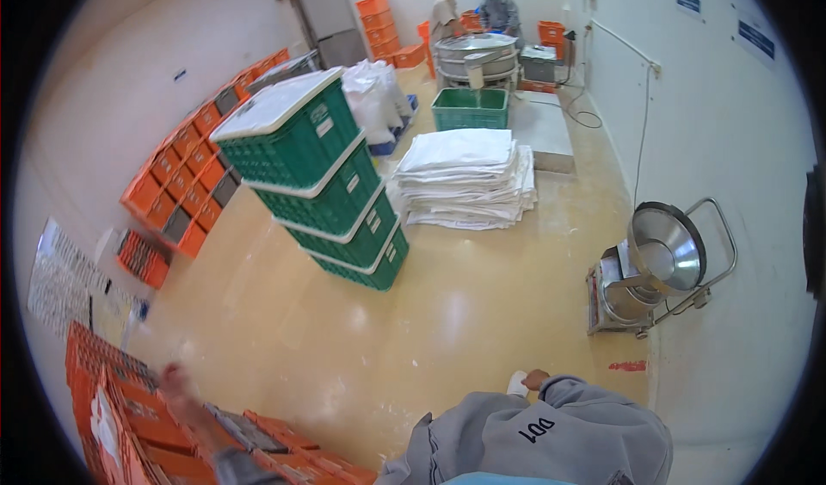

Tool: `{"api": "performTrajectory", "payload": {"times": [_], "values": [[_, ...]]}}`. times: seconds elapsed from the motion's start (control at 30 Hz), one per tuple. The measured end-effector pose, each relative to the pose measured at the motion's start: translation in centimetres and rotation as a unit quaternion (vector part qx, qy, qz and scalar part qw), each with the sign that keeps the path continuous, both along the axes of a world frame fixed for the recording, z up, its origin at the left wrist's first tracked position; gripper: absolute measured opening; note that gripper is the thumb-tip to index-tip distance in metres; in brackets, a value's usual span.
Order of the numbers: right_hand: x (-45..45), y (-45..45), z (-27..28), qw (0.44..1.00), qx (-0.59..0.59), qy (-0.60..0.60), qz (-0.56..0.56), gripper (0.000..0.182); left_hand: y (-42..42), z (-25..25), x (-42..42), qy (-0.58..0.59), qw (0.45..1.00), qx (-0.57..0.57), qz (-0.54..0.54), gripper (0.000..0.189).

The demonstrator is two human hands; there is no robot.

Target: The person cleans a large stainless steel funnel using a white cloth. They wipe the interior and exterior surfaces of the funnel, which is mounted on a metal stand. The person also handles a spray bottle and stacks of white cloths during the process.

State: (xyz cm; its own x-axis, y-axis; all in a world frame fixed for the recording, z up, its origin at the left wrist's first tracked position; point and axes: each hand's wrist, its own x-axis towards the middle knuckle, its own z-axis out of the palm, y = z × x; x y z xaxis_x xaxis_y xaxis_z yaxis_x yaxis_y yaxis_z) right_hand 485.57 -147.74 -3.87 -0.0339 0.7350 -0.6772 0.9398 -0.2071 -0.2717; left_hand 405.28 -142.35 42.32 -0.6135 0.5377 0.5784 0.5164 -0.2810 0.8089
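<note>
My left hand (179, 385) reaches out at the lower left, over or beside orange plastic crates (155, 414); it is blurred, and whether it touches them I cannot tell. Low in the view, my right hand (535, 380) hangs by the grey garment, near a white shoe (517, 383), its fingers partly hidden. Ahead stands a leaning-looking stack of green plastic crates (316, 162) with white lids. Behind it to the right lies a pile of folded white sacks (461, 175).
A round metal sifter (477, 52) stands at the back above a green crate (470, 107), with two people beside it. Stacked orange crates (187, 175) line the left wall. On the right is a wheeled steel machine with a round hopper (668, 252). A low white platform (542, 130) adjoins the sacks.
</note>
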Motion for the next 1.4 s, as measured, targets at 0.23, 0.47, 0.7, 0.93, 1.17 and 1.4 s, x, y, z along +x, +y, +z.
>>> {"api": "performTrajectory", "payload": {"times": [0.23,0.47,0.7,0.93,1.17,1.4], "values": [[6.5,-3.7,0.1,0.962,-0.025,0.156,-0.222,0.049,14.8,-26.7,33.3,0.185,0.663,-0.534,-0.491,0.036],[17.9,-9.7,3.9,0.872,-0.038,0.156,-0.463,0.049,13.8,-33.7,44.8,0.084,0.544,-0.738,-0.389,0.05],[24.3,-17.2,1.0,0.866,0.005,0.009,-0.5,0.035,17.5,-34.3,50.4,0.065,0.583,-0.704,-0.4,0.044],[15.0,-19.1,7.6,0.774,0.038,0.09,-0.625,0.035,23.2,-34.9,59.7,0.132,0.537,-0.662,-0.507,0.05],[-1.3,-25.0,9.8,0.649,-0.013,0.097,-0.754,0.063,28.3,-36.5,68.6,0.324,0.395,-0.511,-0.691,0.058],[-12.2,-30.2,12.3,0.264,0.1,0.411,-0.867,0.058,21.7,-42.9,75.0,0.276,0.287,-0.615,-0.681,0.028]]}}
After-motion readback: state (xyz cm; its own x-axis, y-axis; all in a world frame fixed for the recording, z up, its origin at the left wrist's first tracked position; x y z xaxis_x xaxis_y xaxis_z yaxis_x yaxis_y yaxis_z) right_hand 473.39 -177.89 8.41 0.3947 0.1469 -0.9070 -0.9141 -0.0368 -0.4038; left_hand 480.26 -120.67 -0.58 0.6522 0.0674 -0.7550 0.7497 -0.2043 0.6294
